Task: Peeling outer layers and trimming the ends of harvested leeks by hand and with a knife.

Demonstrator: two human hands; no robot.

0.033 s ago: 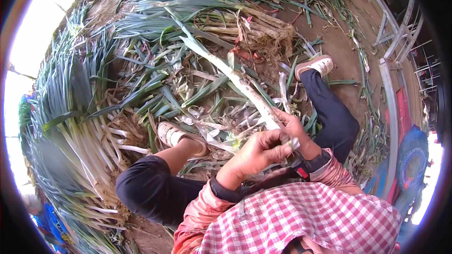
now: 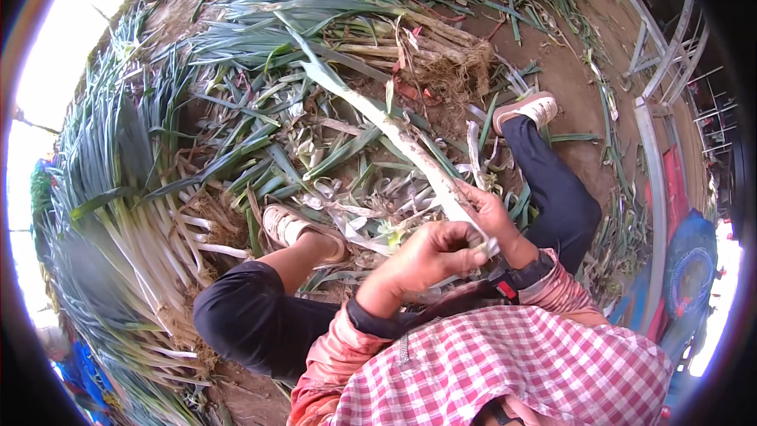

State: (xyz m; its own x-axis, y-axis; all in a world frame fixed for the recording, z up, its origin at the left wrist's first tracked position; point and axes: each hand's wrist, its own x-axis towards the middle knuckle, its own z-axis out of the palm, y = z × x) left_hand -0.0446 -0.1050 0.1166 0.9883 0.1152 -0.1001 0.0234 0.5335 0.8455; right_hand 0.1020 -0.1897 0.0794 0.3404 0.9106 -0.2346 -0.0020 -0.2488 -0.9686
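A long leek (image 2: 406, 144) with a pale, soil-streaked stalk slants from my hands up and away to the left, its green leaf end over the far pile. My right hand (image 2: 498, 225) is closed round its lower part, partly behind the stalk. Beside it, my left hand (image 2: 426, 259) is closed, thumb and fingers pinching the leek's near end, where a small whitish bit and a thin strip show at the fingertips. The leek's tip between the fingers is mostly hidden. Peeled skins and leaf scraps (image 2: 371, 213) lie beneath, between my feet.
Leeks with white stalks and roots are stacked at the left (image 2: 142, 252); another rooty bundle (image 2: 441, 51) lies at the far side. A metal frame (image 2: 650, 166) stands at the right beside a blue bag (image 2: 690, 268). Someone in blue (image 2: 83, 375) shows at the lower left rim.
My left hand has shifted very slightly, and a thin strip along the leek's near end now shows between the hands. All else looks the same.
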